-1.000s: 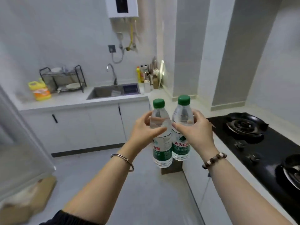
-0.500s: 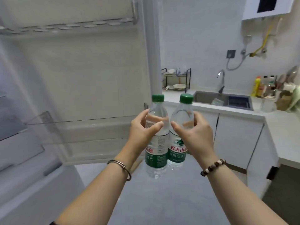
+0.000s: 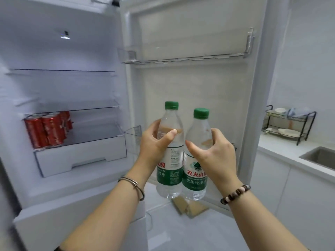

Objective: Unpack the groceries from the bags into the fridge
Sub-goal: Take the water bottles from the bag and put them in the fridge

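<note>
While fridge (image 3: 54, 51) stands open | left hand (image 3: 154, 142) curled round left bottle (image 3: 170, 171) | right hand (image 3: 213, 156) curled round right bottle (image 3: 195, 176)

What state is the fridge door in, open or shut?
Open: the fridge door stands wide, and the red cans inside show.

Glass fridge shelf (image 3: 94, 135) bearing red cans (image 3: 47, 130), white counter (image 3: 272, 148) with black dish rack (image 3: 289, 124), cardboard (image 3: 190, 205) on grey floor (image 3: 181, 232)

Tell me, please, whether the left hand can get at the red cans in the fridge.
Probably yes: the fridge is open and nothing blocks the red cans, though the left hand grips a water bottle.
</note>
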